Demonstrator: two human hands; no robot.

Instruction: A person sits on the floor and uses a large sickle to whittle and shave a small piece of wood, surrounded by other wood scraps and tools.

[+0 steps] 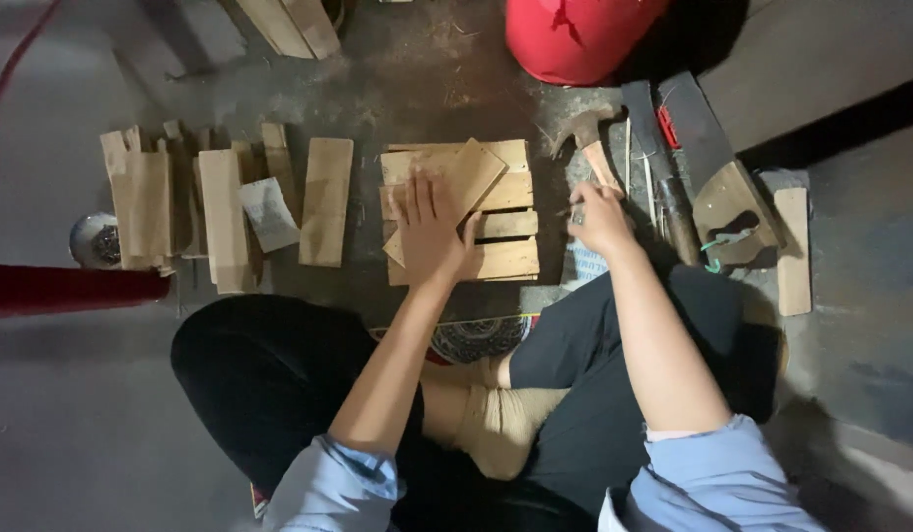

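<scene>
- Currently seated on the floor (62,433), legs crossed, both arms reaching forward over a small wooden slat panel (506,258).
- Left hand (429,232): released, fingers spread, palm flat on a loose plank (473,173) that lies tilted across the panel's upper left corner.
- Slat panel: several horizontal boards side by side, lying flat on the floor right in front of the knees, between the two hands.
- Right hand (598,219): clenched around something small and thin at the panel's right edge; too small to tell what it is.
- Hammer (584,138): lies on the floor just beyond the right hand, head pointing away, wooden handle toward the fingers; can't tell whether they touch.
- Left of the panel: a single plank (326,200) lying lengthwise, then a loose pile of planks (180,202) with a pale paper scrap (269,214) on top.
- Right of the hammer: dark flat tools (673,167) and a narrow wood strip (793,251), well apart from the panel.
- Red rounded object (574,34) at the top edge; red tube (67,289) at the left edge.
</scene>
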